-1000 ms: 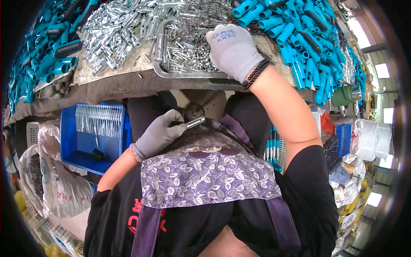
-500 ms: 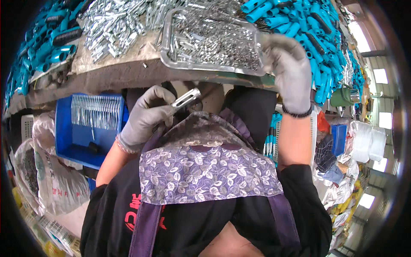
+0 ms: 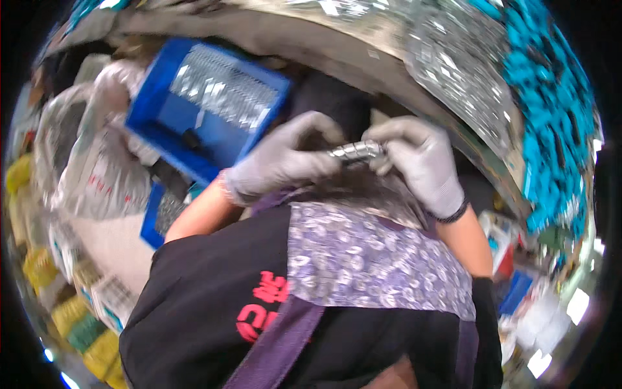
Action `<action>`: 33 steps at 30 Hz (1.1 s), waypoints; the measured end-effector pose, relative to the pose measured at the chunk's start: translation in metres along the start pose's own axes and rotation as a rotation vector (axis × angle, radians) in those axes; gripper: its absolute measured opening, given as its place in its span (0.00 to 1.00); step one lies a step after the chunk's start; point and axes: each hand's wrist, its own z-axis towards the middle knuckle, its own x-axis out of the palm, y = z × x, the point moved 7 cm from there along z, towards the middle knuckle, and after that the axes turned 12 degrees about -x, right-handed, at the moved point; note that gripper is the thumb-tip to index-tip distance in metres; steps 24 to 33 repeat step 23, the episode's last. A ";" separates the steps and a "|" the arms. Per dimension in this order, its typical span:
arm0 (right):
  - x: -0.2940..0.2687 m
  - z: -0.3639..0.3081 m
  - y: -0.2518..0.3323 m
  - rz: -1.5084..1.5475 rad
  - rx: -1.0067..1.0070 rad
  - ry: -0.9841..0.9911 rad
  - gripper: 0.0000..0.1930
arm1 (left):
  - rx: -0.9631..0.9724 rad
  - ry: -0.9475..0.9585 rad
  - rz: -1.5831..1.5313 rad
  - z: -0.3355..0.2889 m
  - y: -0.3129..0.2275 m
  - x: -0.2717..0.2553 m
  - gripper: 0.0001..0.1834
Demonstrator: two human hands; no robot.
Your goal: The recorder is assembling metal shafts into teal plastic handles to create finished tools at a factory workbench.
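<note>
Between my hands, in front of my apron, is a short, shiny slotted metal piece (image 3: 356, 151), smeared by motion. My left hand (image 3: 285, 159), in a grey glove, pinches its left end between thumb and fingers. The gloved fingers of my right hand (image 3: 418, 159) close around the other end. Whether those fingertips also hold a small part is hidden. Beyond my right hand, a clear tray (image 3: 515, 120) of small metal parts sits on the bench.
A blue bin (image 3: 188, 155) with rows of metal pieces stands left of my hands. White sacks (image 3: 107, 175) lie farther left. Turquoise handles (image 3: 557, 110) are heaped at the right of the bench (image 3: 304, 40), with loose metal pieces at its far side.
My right hand has left the tray and come down to the metal piece in my left hand. The view has turned, so the bench now slants and the blue bin appears nearer.
</note>
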 end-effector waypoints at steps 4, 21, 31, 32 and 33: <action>0.038 0.014 -0.047 0.023 0.130 0.011 0.14 | -0.094 -0.067 0.093 -0.011 0.013 -0.028 0.27; -0.061 -0.022 -0.103 -0.219 0.159 -0.253 0.16 | -0.328 -1.631 1.057 0.005 -0.011 -0.397 0.12; -0.069 -0.029 -0.111 -0.181 0.221 -0.269 0.17 | -0.400 -1.679 1.074 0.014 -0.008 -0.403 0.13; -0.069 -0.029 -0.111 -0.181 0.221 -0.269 0.17 | -0.400 -1.679 1.074 0.014 -0.008 -0.403 0.13; -0.069 -0.029 -0.111 -0.181 0.221 -0.269 0.17 | -0.400 -1.679 1.074 0.014 -0.008 -0.403 0.13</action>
